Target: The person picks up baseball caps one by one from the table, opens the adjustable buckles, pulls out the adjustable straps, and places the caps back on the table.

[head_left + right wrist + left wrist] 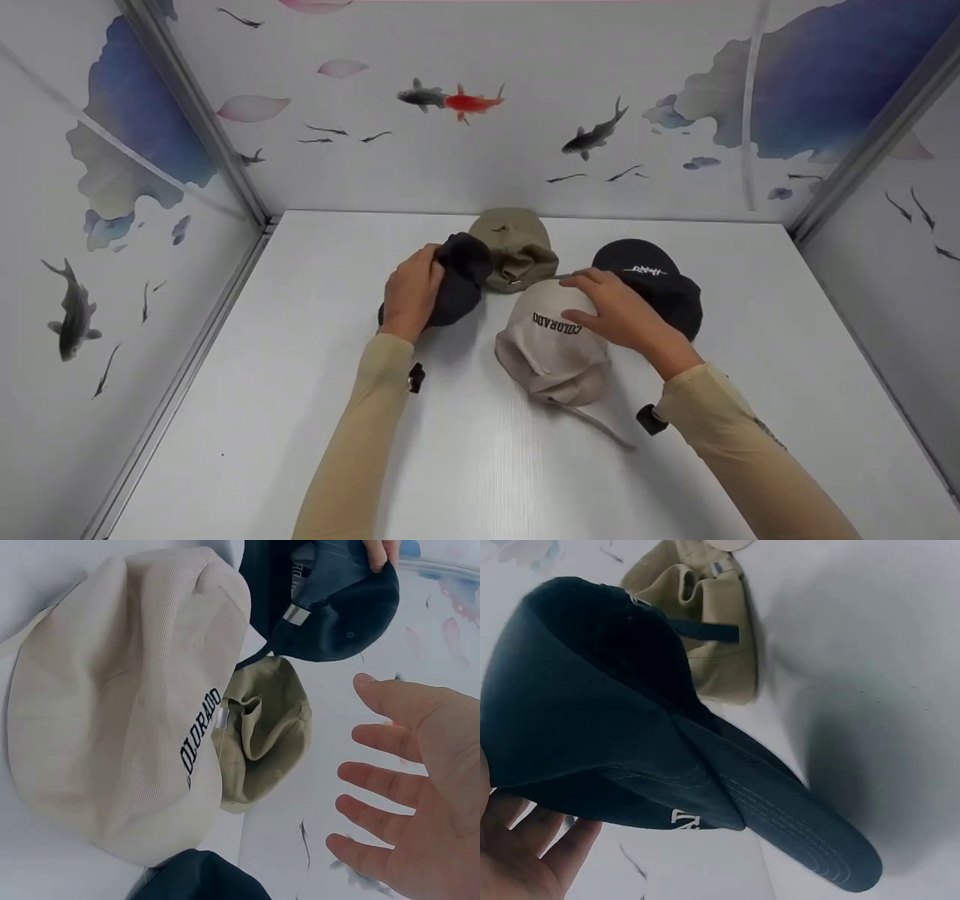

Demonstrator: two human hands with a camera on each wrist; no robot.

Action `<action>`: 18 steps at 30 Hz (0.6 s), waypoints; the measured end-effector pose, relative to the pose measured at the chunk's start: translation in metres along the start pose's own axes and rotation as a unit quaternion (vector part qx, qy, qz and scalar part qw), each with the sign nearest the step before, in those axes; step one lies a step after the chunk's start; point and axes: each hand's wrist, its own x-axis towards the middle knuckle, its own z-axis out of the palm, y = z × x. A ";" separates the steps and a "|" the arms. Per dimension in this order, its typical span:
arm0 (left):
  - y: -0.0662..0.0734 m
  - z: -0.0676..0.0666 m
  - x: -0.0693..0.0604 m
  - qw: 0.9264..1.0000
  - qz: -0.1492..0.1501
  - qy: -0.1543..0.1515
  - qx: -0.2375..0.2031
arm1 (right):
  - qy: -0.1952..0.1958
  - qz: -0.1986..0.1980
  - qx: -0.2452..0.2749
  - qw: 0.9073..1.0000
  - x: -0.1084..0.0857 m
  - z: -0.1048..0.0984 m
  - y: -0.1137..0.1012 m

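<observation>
My left hand (409, 294) grips a dark navy baseball cap (459, 289) by its crown, on the left side of the group. In the left wrist view the navy cap (592, 705) is tilted, its brim (810, 832) pointing down and right, with part of white lettering visible. My right hand (622, 315) hovers by a cream cap (547, 364) marked COLORADO. The right wrist view shows that right hand (427, 787) with fingers spread, apart from the cream cap (112, 705), which lies crumpled with its strap trailing toward me.
Behind, an olive-tan cap (514, 240) sits near the back wall. To the right lies a black cap (637, 262) with white writing, partly behind my right hand. White panels with painted fish enclose the white table (300, 420) at the back and sides.
</observation>
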 end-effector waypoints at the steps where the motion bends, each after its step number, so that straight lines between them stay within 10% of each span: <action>1: 0.001 -0.002 0.000 1.000 0.000 0.002 -0.005 | 0.001 -0.002 0.000 1.000 0.000 0.000 -0.001; 18: 0.033 -0.035 -0.011 0.994 0.061 0.015 -0.092 | 0.102 -0.095 0.013 0.990 0.003 -0.004 -0.040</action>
